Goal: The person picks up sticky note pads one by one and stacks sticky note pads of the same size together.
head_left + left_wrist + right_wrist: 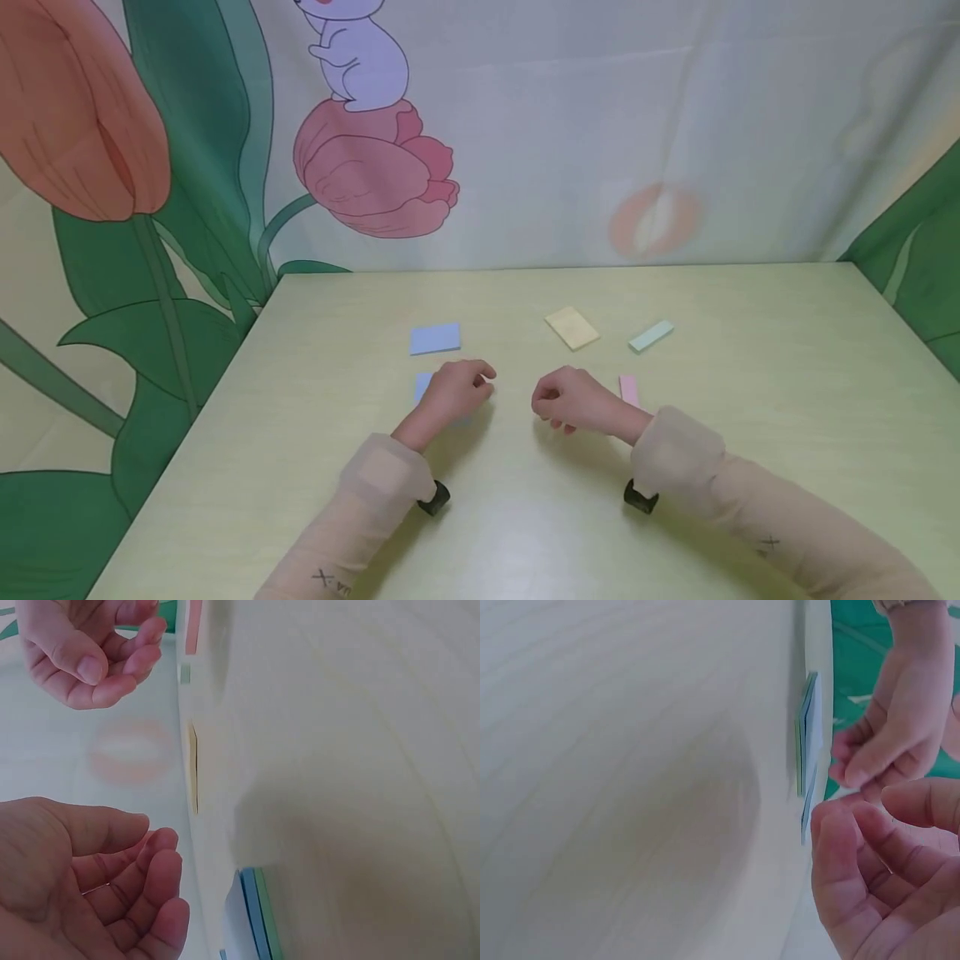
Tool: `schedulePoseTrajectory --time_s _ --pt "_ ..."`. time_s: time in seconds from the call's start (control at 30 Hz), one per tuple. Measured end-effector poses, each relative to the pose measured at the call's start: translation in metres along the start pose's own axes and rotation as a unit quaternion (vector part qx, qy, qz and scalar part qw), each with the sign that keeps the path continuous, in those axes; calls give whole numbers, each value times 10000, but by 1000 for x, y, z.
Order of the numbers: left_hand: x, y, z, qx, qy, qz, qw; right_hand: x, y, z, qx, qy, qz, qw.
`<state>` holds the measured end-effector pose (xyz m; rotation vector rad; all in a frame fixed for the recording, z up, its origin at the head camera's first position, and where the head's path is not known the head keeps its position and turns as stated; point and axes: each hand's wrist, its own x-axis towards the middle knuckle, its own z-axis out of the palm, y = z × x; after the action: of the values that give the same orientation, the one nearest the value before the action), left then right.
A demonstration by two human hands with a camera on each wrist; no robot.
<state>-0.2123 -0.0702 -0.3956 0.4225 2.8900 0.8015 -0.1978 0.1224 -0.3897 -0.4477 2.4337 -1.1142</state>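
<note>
My left hand [453, 389] hovers over a near blue sticky-note pad [423, 383] and covers much of it. Its fingers hang loosely curled with nothing between them. From the side, in the left wrist view, this pad is a stack of blue and green layers [259, 915]. My right hand [576, 400] is raised across from the left, fingers relaxed and bent; the right wrist view shows nothing in its grasp. Beside that wrist lies a pink strip pad [628, 390], partly hidden by the arm.
Farther back on the pale table [750, 350] lie another blue pad [435, 339], a tilted yellow pad [572, 328] and a slim light-green strip pad [651, 336]. A printed cloth [555, 150] with flowers hangs behind the table's back edge.
</note>
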Motion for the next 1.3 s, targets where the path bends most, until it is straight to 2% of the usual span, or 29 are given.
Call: schedulePoseTrajectory --time_s 0.13,0.43,0.77,1.07,1.3 --pt "1 5 3 -115 -140 120 9998 -2 8 -8 157 110 148 9997" --pt "1 15 9 -305 -380 174 9987 -7 16 -20 295 203 494 9981" --pt "2 19 17 -352 -505 298 9977 -11 28 -29 514 388 592 9962" --pt "3 28 20 -512 -685 229 9961 -20 34 -41 512 451 742 9949" --pt "5 36 24 -886 -929 202 9915 -22 38 -49 544 593 958 9921"
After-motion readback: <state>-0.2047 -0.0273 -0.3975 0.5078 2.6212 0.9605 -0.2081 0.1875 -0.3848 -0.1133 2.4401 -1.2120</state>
